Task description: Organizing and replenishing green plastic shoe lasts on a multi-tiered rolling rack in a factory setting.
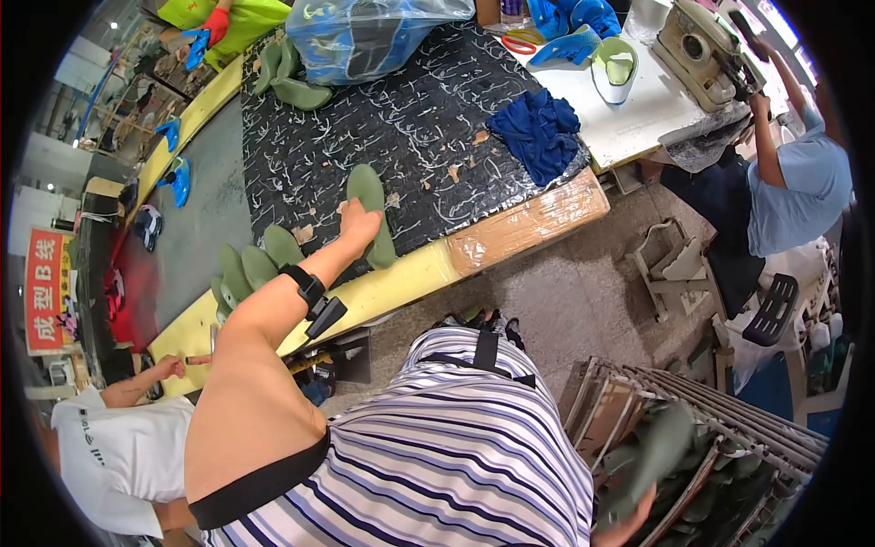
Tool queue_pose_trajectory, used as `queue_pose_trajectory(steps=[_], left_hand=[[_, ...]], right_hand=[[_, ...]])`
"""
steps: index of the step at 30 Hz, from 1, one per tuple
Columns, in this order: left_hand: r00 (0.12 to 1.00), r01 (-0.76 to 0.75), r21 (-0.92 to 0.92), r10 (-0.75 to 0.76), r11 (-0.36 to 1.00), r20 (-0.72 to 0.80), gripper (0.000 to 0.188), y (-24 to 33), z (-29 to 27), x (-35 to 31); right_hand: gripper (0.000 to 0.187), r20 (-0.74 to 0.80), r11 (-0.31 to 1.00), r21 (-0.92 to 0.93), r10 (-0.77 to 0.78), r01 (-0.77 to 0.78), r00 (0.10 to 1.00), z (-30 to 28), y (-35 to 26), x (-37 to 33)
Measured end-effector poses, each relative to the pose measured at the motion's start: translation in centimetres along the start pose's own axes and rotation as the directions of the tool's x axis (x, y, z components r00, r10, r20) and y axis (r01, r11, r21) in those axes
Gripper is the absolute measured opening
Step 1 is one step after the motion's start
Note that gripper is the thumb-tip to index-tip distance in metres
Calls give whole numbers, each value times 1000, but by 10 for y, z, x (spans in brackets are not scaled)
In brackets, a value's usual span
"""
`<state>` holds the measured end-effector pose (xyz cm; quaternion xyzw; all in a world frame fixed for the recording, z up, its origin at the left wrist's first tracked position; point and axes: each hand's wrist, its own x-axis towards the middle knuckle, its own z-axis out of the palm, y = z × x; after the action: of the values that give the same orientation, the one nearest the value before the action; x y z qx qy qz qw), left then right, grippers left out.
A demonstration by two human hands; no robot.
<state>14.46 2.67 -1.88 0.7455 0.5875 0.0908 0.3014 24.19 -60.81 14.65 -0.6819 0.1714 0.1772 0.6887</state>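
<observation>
My left hand [359,225] reaches across the near edge of the table, its fingers closed on an olive-green insole [367,187] that lies on the black, thread-strewn covering. Low on the right, my right hand [631,521] grips another green insole [665,445], smeared by motion, over a rack. Its fingers are partly cut off by the picture's lower edge. A row of green insoles [259,266] sits beside my left forearm, partly hidden behind it. More green insoles [301,93] lie at the far left of the covering.
A blue plastic bag [378,41] and a dark blue cloth [538,132] rest on the table [538,223]. The metal rack [720,401] stands at my right. A co-worker [793,182] sits by a sewing machine [697,55]; another person [128,438] is at the left.
</observation>
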Motion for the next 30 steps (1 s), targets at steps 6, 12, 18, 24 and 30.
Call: queue_pose_trajectory(steps=[6, 12, 18, 24, 30], left_hand=[[987, -157, -119, 150, 980, -63, 54, -3, -10, -21], [932, -341, -306, 277, 889, -236, 45, -21, 12, -50], [836, -439, 150, 464, 886, -295, 42, -27, 4, -30], [697, -535, 497, 689, 684, -198, 50, 18, -13, -42], [349, -886, -281, 929, 369, 121, 44, 143, 43, -111]], right_hand=[[54, 825, 939, -256, 337, -231, 453, 241, 24, 139], [47, 908, 840, -283, 390, -463, 151, 449, 86, 135], [41, 854, 875, -481, 480, -50, 201, 462, 114, 120], [35, 805, 931, -363, 291, 41, 516, 394, 102, 149], [26, 387, 959, -266, 11, 101, 922, 192, 26, 133]])
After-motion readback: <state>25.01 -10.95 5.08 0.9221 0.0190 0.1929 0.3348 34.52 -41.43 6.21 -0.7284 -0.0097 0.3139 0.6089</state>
